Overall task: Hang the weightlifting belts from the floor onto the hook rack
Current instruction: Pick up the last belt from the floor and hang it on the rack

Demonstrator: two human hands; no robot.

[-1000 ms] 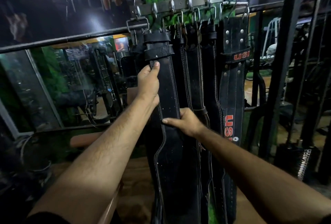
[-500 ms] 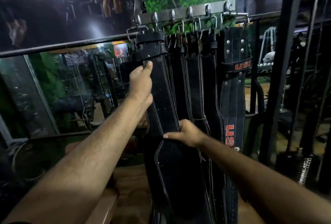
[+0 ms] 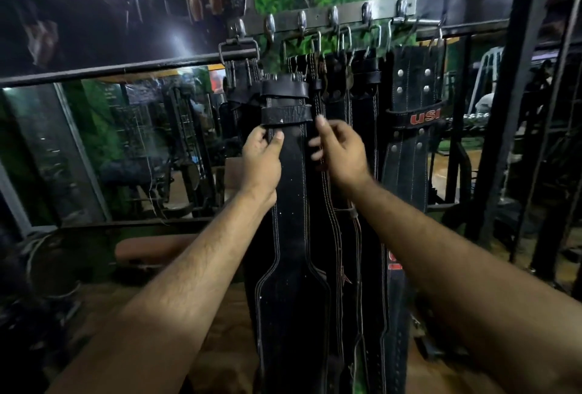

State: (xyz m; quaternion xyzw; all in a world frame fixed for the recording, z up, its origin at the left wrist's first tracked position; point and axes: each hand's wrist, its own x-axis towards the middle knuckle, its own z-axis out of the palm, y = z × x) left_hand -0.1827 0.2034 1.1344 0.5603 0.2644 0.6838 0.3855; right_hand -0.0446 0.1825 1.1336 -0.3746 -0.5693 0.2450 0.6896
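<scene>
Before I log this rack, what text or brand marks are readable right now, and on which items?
"USI" in red: on the loop strap of the riveted belt, far right of the hook rack.
Red lettering lower on that belt, beside the right forearm: mostly hidden, unreadable.
The front belt shows no text.

black stitched belts (image 3: 291,236) hang upright, side by side — buckles on the hook rack (image 3: 318,20).

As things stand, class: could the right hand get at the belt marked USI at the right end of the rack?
Probably yes. The right hand hovers open just left of the USI belt, whose face hangs bare, with nothing between them.
</scene>
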